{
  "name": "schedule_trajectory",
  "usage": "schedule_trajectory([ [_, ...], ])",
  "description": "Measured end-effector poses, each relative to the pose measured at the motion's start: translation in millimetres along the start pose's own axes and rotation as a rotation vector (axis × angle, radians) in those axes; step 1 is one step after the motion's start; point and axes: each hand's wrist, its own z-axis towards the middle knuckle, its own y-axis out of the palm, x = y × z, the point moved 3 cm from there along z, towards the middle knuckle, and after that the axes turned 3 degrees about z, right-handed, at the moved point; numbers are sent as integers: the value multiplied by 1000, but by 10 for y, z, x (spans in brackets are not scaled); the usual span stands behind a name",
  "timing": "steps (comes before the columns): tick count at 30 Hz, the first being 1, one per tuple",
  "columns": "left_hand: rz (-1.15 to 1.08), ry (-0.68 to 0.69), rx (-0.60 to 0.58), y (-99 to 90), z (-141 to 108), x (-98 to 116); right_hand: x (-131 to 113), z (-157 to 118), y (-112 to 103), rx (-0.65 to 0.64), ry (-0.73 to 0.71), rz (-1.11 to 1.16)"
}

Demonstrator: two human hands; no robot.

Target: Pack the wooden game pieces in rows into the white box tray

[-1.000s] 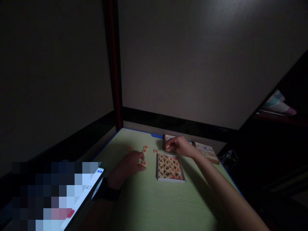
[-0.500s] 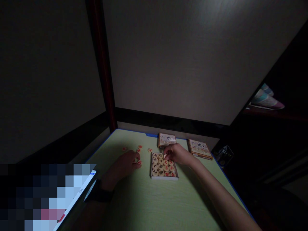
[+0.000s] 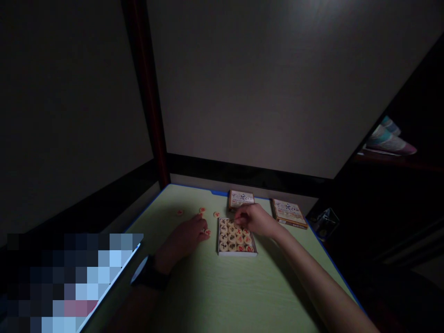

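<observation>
A shallow white box (image 3: 237, 254) holds rows of round Chinese chess pieces, black-marked on the left and red-marked on the right. Over its back right part is my right hand (image 3: 256, 218), fingers pinched together; whatever is between them is hidden. To the left of the box, my left hand (image 3: 189, 236) grips a red-marked Chinese chess piece (image 3: 207, 232) between thumb and fingers, close to the tabletop. Beyond this hand lie loose red-marked pieces, among them one at the left (image 3: 180, 212), one in the middle (image 3: 202, 210) and one near the box (image 3: 217, 214).
Two printed cartons, a left one (image 3: 239, 198) and a right one (image 3: 289, 212), lie along the back of the green table (image 3: 222, 291). A lit screen (image 3: 114, 277), partly pixelated, is at lower left. Walls rise behind, and a clear container (image 3: 326, 224) stands off the right edge.
My left hand has moved slightly right, towards the box, with the piece in its fingers. My right hand stays over the back of the box; the pale piece seen in its fingers is now hidden.
</observation>
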Motion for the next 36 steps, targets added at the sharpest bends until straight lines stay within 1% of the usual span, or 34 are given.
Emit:
schedule_trajectory([
  [2, -15, 23, -6, 9, -6, 47, -131, -12, 63, 27, -48, 5],
  [4, -33, 30, -7, 22, -6, 50, -270, -12, 164, 30, -109, -13],
  [8, -54, 13, -8, 54, 10, -35, -519, 78, 334, -37, -256, -159],
  [9, -57, 13, -1, 56, 12, -53, -556, 131, 345, -53, -257, -212],
  [10, -61, 12, 11, 54, 12, -66, -576, 198, 343, -66, -226, -270],
  [14, -57, 4, 52, 34, -8, -47, -549, 525, 290, -136, 44, -480],
  [16, -47, 10, 63, 32, -18, -15, -523, 667, 312, -204, 103, -531],
  [19, -38, 55, 65, 45, -16, 42, -501, 812, 405, -303, 79, -562],
  [21, -17, 87, 62, 54, -4, 78, -492, 863, 452, -335, 58, -565],
  [26, 27, 92, 31, 74, 36, 131, -455, 890, 441, -394, 62, -558],
  [29, 50, 65, 29, 83, 47, 135, -404, 896, 422, -405, 88, -564],
  [32, 82, 39, 26, 79, 44, 144, -373, 923, 447, -408, 81, -553],
  [36, 103, 34, 3, 50, 31, 185, -411, 937, 425, -378, 51, -529],
])
